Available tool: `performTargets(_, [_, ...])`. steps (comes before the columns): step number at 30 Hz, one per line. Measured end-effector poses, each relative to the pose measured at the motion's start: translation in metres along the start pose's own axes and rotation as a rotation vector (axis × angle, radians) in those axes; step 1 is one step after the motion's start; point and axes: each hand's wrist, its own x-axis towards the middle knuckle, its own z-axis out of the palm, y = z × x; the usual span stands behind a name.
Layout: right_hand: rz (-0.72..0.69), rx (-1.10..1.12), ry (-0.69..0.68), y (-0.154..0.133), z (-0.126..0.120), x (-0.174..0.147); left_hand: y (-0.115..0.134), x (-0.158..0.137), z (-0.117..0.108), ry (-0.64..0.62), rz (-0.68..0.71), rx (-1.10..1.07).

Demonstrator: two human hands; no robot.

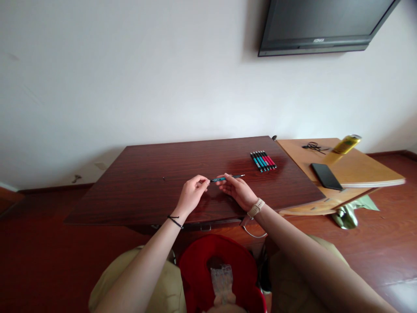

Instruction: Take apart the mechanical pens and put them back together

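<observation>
A slim teal-and-black pen (219, 179) lies level above the dark wooden table (156, 161), its pale pointed tip toward the right. My left hand (193, 191) pinches the pen's left end between thumb and fingertips. Around the middle of the barrel, my right hand (239, 191) grips with its thumb and fingers, the other fingers loosely curled. Beyond my right hand, a neat row of several teal and pink pens (263, 161) rests side by side on the table. A tiny dark piece (163, 178), too small to name, sits left of my hands.
On the lighter side table (368, 167) at right are a black phone (326, 176), a black cable (315, 147) and a yellow can (347, 144). A television (325, 26) hangs on the wall. Below the front edge stands a red stool (195, 269) with a clear plastic packet (222, 280) on it.
</observation>
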Motion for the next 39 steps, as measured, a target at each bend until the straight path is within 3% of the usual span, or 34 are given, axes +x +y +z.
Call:
performTargets(4, [-0.004,-0.006,-0.007,0.0006,-0.0002,-0.0001,0.0022,0.0001,-0.0002,0.013,0.043,0.029])
performTargets(39, [-0.001,-0.009,0.002,-0.0002,0.0014,-0.001,0.0013,-0.0004,0.0008,-0.021,0.001,0.013])
